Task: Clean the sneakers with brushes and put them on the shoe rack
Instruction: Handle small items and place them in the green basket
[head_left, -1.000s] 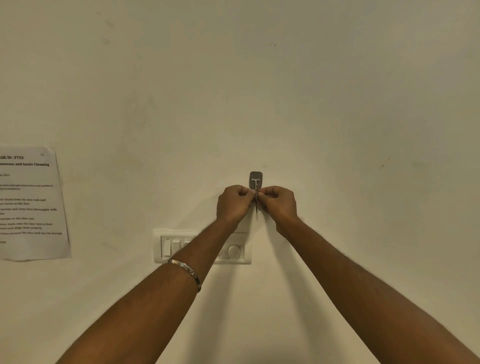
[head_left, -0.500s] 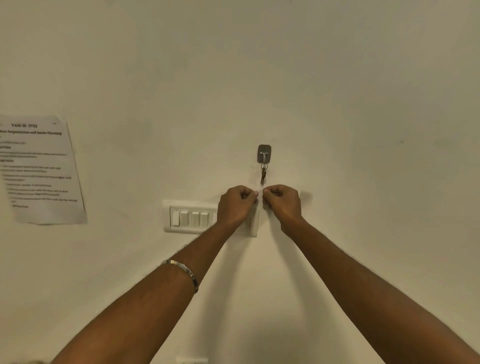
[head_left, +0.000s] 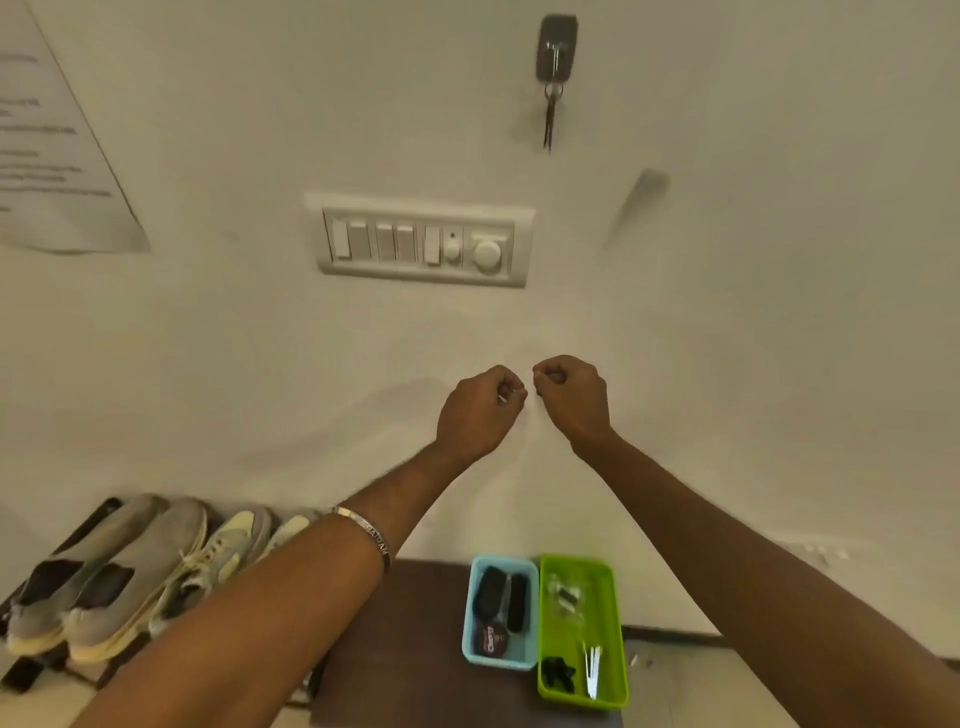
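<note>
Both hands raised in front of the wall, fingers curled, held close together. Left hand (head_left: 480, 410) may pinch a tiny pale sliver; right hand (head_left: 571, 397) appears to hold nothing. Sneakers (head_left: 156, 566) sit on the rack (head_left: 88, 519) low left, toes toward the wall, nearer the left arm. Brushes (head_left: 501, 597) lie in the blue tray (head_left: 470, 613) below the hands.

Cream wall (head_left: 727, 312) fills the view; a switch panel (head_left: 423, 241) sits near centre, keys (head_left: 549, 122) hang on a hook (head_left: 557, 47) at one o'clock, a printed sheet (head_left: 52, 156) at ten.
</note>
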